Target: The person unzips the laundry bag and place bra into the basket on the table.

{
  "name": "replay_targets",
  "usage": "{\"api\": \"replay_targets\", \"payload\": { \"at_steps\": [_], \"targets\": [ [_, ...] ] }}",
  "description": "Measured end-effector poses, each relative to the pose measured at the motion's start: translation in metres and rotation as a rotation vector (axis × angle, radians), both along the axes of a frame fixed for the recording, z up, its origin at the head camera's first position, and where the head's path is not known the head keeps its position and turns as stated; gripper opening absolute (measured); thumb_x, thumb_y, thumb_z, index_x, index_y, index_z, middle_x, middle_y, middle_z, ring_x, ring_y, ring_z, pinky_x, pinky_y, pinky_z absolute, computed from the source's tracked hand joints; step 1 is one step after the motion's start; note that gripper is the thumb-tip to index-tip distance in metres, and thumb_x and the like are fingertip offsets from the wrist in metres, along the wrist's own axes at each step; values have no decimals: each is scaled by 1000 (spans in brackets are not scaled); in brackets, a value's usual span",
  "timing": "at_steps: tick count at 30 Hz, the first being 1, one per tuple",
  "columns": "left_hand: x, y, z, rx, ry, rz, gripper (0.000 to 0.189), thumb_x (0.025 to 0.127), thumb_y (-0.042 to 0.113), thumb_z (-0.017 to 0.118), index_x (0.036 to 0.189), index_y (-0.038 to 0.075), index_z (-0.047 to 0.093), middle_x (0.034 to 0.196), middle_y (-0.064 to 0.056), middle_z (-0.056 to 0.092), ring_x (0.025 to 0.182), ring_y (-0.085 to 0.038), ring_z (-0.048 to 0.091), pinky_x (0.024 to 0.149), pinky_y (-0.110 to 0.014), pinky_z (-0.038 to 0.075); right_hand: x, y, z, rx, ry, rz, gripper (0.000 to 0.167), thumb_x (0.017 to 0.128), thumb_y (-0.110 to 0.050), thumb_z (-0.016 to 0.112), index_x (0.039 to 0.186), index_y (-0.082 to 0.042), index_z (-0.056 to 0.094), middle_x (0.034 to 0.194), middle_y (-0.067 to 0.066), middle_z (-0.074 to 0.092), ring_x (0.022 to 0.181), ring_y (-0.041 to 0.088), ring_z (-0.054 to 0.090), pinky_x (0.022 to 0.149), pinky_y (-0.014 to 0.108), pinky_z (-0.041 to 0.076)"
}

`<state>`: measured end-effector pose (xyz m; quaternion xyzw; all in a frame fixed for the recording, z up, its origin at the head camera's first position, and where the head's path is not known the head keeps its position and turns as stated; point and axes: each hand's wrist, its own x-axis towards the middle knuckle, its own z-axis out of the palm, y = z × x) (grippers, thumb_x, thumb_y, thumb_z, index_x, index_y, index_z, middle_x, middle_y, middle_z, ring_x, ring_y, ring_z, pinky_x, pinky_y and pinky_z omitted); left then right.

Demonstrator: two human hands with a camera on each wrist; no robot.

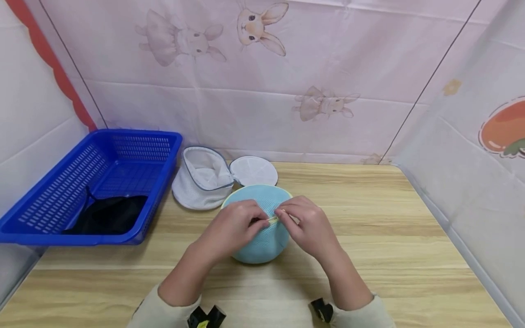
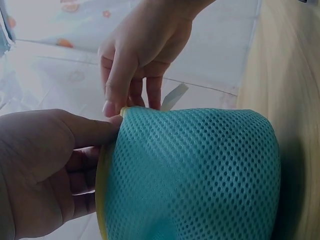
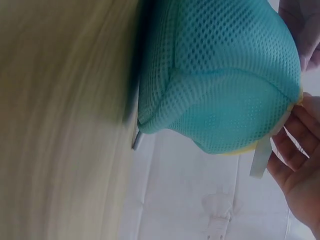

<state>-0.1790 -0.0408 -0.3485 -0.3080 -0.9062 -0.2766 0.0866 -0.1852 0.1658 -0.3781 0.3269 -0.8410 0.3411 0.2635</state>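
A teal mesh laundry bag (image 1: 260, 248) with yellow edging stands on the wooden table in front of me. My left hand (image 1: 234, 225) pinches its yellow rim between thumb and fingers. Close beside it, my right hand (image 1: 307, 223) pinches the same rim. In the left wrist view the thumbs lie at the yellow edging (image 2: 102, 175), the other fingers largely behind the mesh. A pale tag (image 3: 261, 156) hangs from the rim near the right hand in the right wrist view. The bag's inside is hidden in both wrist views.
Behind the bag stands a white mesh bag (image 1: 203, 196) with its round lid (image 1: 254, 171) folded open beside it. A blue plastic basket (image 1: 164, 177) at the left holds a black cloth item (image 1: 112, 214). Printed sheets (image 1: 262, 114) close off the table's back and sides.
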Motion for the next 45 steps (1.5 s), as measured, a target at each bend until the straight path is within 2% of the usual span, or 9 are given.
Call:
{"api": "replay_targets", "payload": {
  "at_steps": [8, 11, 21, 27, 31, 36, 40, 42, 45],
  "targets": [
    [-6, -14, 9, -67, -209, 33, 5, 89, 17, 72, 86, 19, 75, 80, 12, 66, 76, -4, 57, 72, -25, 51, -1, 15, 7, 25, -159, -73, 11, 90, -11, 70, 96, -6, 77, 97, 3, 73, 98, 19, 67, 87, 38, 56],
    [-8, -17, 10, -86, -208, 16, 7, 88, 14, 70, 83, 19, 74, 77, 12, 64, 74, -6, 55, 71, -26, 49, -1, 16, 8, 57, -257, -52, 16, 92, -14, 68, 104, -8, 76, 105, 3, 72, 105, 20, 65, 92, 40, 54],
    [-4, 0, 2, -49, 23, 38, 6, 88, 15, 70, 86, 19, 74, 82, 11, 62, 74, -3, 53, 67, -22, 48, 4, 14, 10, 184, -573, -17, 52, 92, -36, 61, 140, -17, 55, 146, 2, 49, 139, 25, 42, 110, 49, 39],
    [-1, 8, -3, 84, 281, 15, 3, 86, 12, 74, 85, 15, 76, 86, 5, 61, 80, -9, 55, 69, -23, 50, 3, 9, 6, 140, -595, -47, 53, 97, -32, 53, 146, -12, 48, 151, 10, 45, 141, 28, 40, 113, 50, 35],
    [0, 10, -5, 147, 333, -31, 2, 86, 12, 75, 87, 12, 76, 91, 2, 61, 86, -13, 55, 74, -25, 50, 1, 4, 1, 39, -567, -141, 42, 103, -26, 45, 142, -16, 54, 146, 9, 51, 124, 25, 58, 102, 46, 47],
    [-1, 4, -8, 84, 194, 25, 9, 91, 9, 68, 94, 13, 75, 94, 4, 66, 91, -12, 61, 78, -28, 52, -5, 3, -7, -460, -645, -206, 39, 106, -30, 44, 137, -11, 58, 126, 16, 65, 100, 28, 66, 84, 40, 56],
    [-2, 1, -13, -78, -48, 27, 20, 95, 4, 58, 102, 13, 75, 100, 3, 72, 98, -14, 67, 86, -34, 54, -11, 7, -12, -915, -761, -183, 45, 107, -34, 38, 142, -7, 48, 138, 16, 56, 126, 28, 56, 98, 42, 51],
    [-2, 0, -15, -144, -161, 0, 19, 96, 7, 59, 104, 13, 75, 102, 3, 72, 100, -15, 66, 88, -36, 53, -15, 15, -14, -950, -813, -212, 47, 107, -33, 39, 148, -11, 40, 146, 12, 49, 134, 25, 49, 104, 43, 46],
    [-2, 1, -17, -204, -246, -53, 13, 95, 13, 63, 100, 15, 75, 97, 6, 71, 93, -12, 64, 84, -35, 53, -21, 31, -14, -750, -877, -285, 53, 104, -35, 46, 150, -10, 37, 149, 10, 47, 133, 28, 49, 104, 51, 45]
  ]
}}
